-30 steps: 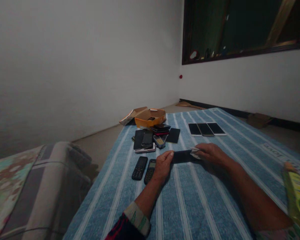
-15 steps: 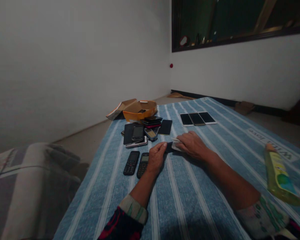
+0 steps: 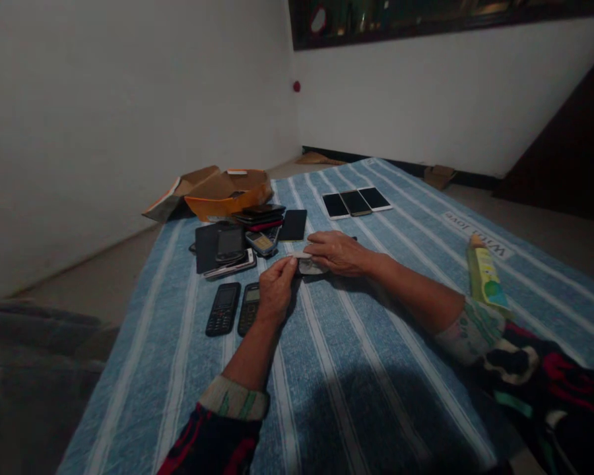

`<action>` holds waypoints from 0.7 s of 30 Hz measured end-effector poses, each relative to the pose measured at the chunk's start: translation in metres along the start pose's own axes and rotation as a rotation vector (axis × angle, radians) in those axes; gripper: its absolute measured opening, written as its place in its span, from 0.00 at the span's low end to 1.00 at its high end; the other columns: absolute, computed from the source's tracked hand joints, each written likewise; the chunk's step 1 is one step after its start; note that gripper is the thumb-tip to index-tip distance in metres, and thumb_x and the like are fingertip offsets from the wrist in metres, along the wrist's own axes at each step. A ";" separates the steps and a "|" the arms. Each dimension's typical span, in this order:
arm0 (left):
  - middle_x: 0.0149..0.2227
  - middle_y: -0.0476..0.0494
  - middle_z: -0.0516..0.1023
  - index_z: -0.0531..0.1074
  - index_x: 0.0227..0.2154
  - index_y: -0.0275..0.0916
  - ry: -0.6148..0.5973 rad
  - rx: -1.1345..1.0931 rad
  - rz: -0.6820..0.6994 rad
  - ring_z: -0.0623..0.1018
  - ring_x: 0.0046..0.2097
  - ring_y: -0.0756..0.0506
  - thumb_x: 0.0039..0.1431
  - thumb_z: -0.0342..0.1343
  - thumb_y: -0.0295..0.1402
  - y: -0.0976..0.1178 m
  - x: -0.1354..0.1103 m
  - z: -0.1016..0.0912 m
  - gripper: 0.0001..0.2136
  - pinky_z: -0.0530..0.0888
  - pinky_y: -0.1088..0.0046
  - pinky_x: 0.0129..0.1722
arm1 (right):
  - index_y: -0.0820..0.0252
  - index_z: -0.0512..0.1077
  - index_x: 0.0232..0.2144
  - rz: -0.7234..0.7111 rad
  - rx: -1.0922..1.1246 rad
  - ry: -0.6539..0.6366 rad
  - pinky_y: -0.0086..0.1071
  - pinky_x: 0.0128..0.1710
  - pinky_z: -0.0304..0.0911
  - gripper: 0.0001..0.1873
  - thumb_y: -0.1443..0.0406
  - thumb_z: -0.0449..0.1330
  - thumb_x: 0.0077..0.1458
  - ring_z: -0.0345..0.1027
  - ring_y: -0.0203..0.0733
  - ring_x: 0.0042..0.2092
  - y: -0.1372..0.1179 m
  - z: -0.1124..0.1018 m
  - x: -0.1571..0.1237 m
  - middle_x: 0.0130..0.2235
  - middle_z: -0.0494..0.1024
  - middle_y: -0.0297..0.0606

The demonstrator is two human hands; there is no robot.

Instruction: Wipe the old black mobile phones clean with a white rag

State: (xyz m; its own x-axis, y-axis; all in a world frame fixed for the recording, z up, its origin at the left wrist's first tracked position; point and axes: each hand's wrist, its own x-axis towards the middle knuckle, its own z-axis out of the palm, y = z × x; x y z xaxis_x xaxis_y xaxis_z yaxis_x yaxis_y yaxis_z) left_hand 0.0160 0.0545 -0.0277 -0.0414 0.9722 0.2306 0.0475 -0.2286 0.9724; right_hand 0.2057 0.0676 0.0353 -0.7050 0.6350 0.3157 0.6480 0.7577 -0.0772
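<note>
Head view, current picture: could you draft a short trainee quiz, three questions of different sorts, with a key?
1. How many phones lie in the row beyond the right hand?
2. True or false: the orange box is shut.
3. The right hand's fingers rest on: A, a pale cloth; B, a bottle; C, a keypad phone.

Key: 1, three; 2, false, it stands open; 3, A.

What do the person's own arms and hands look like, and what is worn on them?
The left hand and right hand are both bare, without gloves. The left sleeve is dark with a red pattern and ends in a pale greyish cuff with green markings. The right sleeve is dark too, with red, whitish and green shapes; the right cuff is pale with green patterning.
</note>
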 end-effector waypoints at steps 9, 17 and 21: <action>0.36 0.43 0.82 0.80 0.37 0.37 0.016 0.023 0.003 0.77 0.41 0.42 0.52 0.61 0.46 0.004 0.000 0.002 0.17 0.71 0.65 0.45 | 0.60 0.72 0.42 0.053 -0.017 -0.074 0.35 0.39 0.54 0.11 0.66 0.51 0.64 0.66 0.43 0.40 0.011 -0.005 -0.006 0.41 0.75 0.41; 0.33 0.46 0.79 0.80 0.36 0.37 0.029 0.056 0.004 0.76 0.38 0.44 0.50 0.61 0.47 0.000 0.003 0.001 0.18 0.71 0.68 0.42 | 0.62 0.74 0.40 0.095 0.002 -0.161 0.31 0.35 0.52 0.10 0.67 0.52 0.63 0.67 0.41 0.37 0.021 -0.021 -0.012 0.41 0.76 0.43; 0.31 0.47 0.78 0.80 0.35 0.37 0.031 0.061 0.016 0.75 0.36 0.45 0.51 0.61 0.46 0.003 0.002 0.002 0.17 0.71 0.70 0.39 | 0.61 0.73 0.39 0.115 0.014 -0.169 0.31 0.34 0.52 0.10 0.67 0.52 0.64 0.66 0.40 0.37 0.018 -0.024 -0.012 0.41 0.76 0.42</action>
State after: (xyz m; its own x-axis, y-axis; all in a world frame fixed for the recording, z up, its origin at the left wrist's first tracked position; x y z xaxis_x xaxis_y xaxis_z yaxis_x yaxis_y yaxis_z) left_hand 0.0178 0.0562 -0.0248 -0.0710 0.9662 0.2480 0.1093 -0.2396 0.9647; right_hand 0.2331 0.0700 0.0523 -0.6655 0.7329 0.1411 0.7239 0.6799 -0.1172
